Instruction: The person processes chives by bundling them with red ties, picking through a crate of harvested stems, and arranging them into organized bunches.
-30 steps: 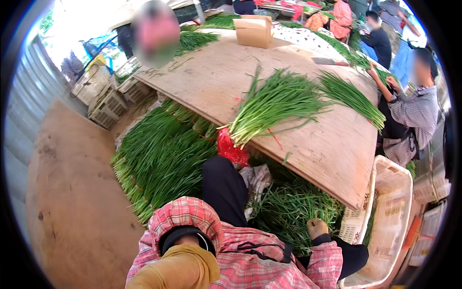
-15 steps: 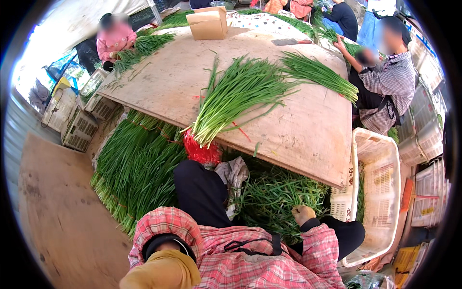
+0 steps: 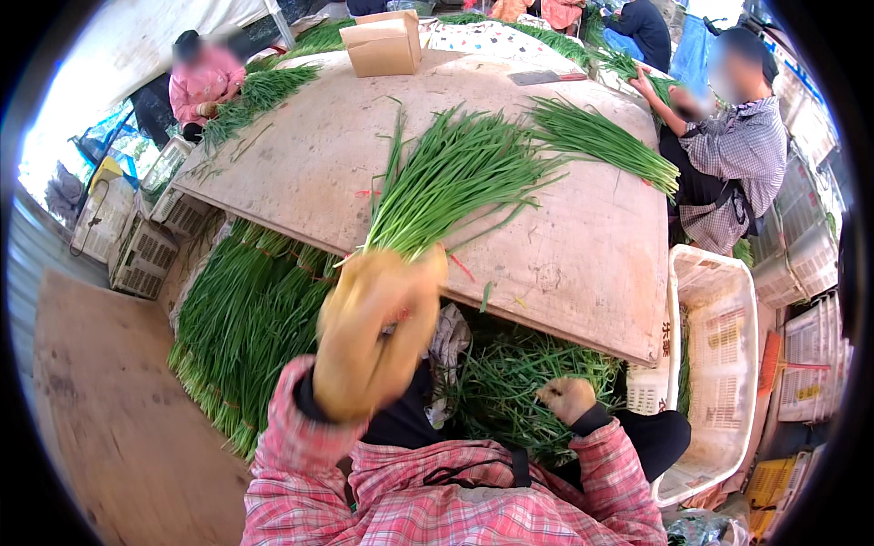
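Observation:
A loose bunch of garlic chives (image 3: 455,177) lies on the wooden table (image 3: 583,255), its pale stem ends at the near edge. Over those ends is my left hand (image 3: 378,323) in a yellow glove, smeared by motion; whether its fingers grip the stems is unclear. My right hand (image 3: 566,400), also gloved, is low on the right with curled fingers, just above a heap of loose green leaves (image 3: 519,369); anything inside it is hidden. Another bunch of chives (image 3: 605,141) rests farther right on the table.
Tied chive bundles (image 3: 246,318) are stacked under the table's left side. A white plastic crate (image 3: 719,364) stands at my right. On the table are a cardboard box (image 3: 382,45) and a cleaver (image 3: 546,78). One person (image 3: 742,136) sits at the right, another (image 3: 202,82) at far left.
My left hand has swung up and forward from beside my body to the stem ends, covering the red ties there. My right hand has shifted slightly left.

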